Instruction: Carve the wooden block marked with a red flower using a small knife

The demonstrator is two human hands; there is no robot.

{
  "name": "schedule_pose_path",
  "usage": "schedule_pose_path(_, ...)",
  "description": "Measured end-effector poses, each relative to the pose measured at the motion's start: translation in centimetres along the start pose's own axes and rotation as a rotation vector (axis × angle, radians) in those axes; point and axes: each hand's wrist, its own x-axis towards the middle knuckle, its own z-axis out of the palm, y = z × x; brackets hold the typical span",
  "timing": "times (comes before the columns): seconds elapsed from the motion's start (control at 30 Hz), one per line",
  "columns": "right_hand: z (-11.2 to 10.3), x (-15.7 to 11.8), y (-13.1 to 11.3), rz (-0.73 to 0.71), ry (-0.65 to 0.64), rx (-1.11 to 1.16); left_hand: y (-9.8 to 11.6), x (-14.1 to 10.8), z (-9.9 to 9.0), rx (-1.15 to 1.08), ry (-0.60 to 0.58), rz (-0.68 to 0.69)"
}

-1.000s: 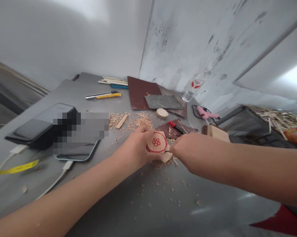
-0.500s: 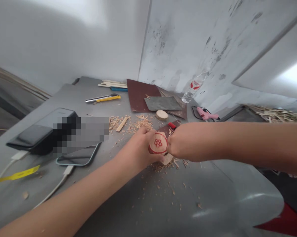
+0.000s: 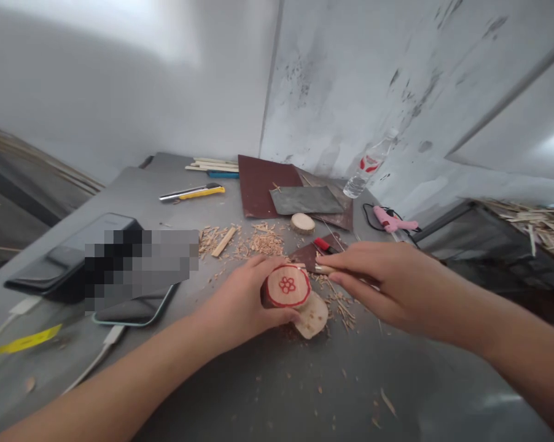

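My left hand [image 3: 244,301] is closed around the edge of a round wood slice [image 3: 277,296]. A red flower is drawn in its middle and a red line runs round its rim. Beneath it, a second, bare wood slice [image 3: 314,316] lies on the table. Just right of the drawn slice, my right hand [image 3: 373,276] pinches a slim carving tool [image 3: 323,269]; its tip points left at the slice's edge, and the fingers cover most of its handle. A red marker [image 3: 323,245] lies behind the right fingertips on a brown sandpaper piece [image 3: 304,253].
Wood shavings [image 3: 265,239] surround the work. Behind are a small wood slice [image 3: 302,223], sandpaper sheets [image 3: 263,184], a yellow utility knife [image 3: 198,191], a water bottle [image 3: 369,164] and a pink glue gun [image 3: 392,220]. A phone [image 3: 139,310] and a black device [image 3: 51,261] lie left.
My right hand has drawn back to the right from the slice, turning so the tool shows. The drawn slice has shifted slightly left and down, uncovering more of the lower slice.
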Motion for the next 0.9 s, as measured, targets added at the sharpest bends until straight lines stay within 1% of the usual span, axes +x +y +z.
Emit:
schedule_pose_path(0.03, 0.9, 0.6, 0.6, 0.038, -0.002, 0.052, -0.1, 0.0, 0.0, -0.008, 0.012, 0.005)
schedule_pose_path(0.07, 2.1, 1.2, 1.3, 0.085, 0.037, 0.137, -0.1, 0.0, 0.0, -0.021, 0.026, 0.021)
schedule_pose_path(0.1, 3.3, 1.7, 2.0, 0.142, 0.075, 0.254, -0.2, -0.1, 0.0, -0.037, 0.042, 0.032)
schedule_pose_path(0.17, 5.8, 2.7, 3.2, 0.253, 0.115, 0.563, -0.3, -0.1, 0.0, -0.098, 0.074, 0.034)
schedule_pose_path(0.23, 7.8, 3.1, 3.9, 0.270, 0.132, 0.679, -0.3, -0.2, 0.0, -0.185, 0.088, 0.000)
schedule_pose_path(0.3, 8.9, 3.0, 4.1, 0.272, 0.148, 0.779, -0.3, -0.3, 0.0, -0.276, 0.091, -0.021)
schedule_pose_path(0.37, 9.3, 2.4, 3.8, 0.275, 0.121, 0.888, -0.2, -0.5, 0.0, -0.334, 0.085, -0.020)
schedule_pose_path(0.43, 9.2, 1.7, 3.4, 0.279, 0.073, 0.996, -0.1, -0.7, -0.1, -0.379, 0.067, -0.020)
schedule_pose_path(0.53, 8.9, 0.9, 2.8, 0.284, 0.061, 1.145, 0.1, -0.9, -0.3, -0.445, 0.002, -0.033)
schedule_pose_path(0.63, 8.8, 0.6, 2.4, 0.270, 0.041, 1.252, 0.3, -1.1, -0.5, -0.438, -0.036, -0.022)
schedule_pose_path(0.77, 8.9, 0.4, 2.2, 0.265, 0.036, 1.283, 0.3, -1.4, -0.6, -0.371, 0.005, -0.003)
schedule_pose_path(0.9, 9.0, 0.2, 2.3, 0.256, 0.038, 1.308, 0.0, -1.5, -0.2, -0.361, 0.036, 0.044)
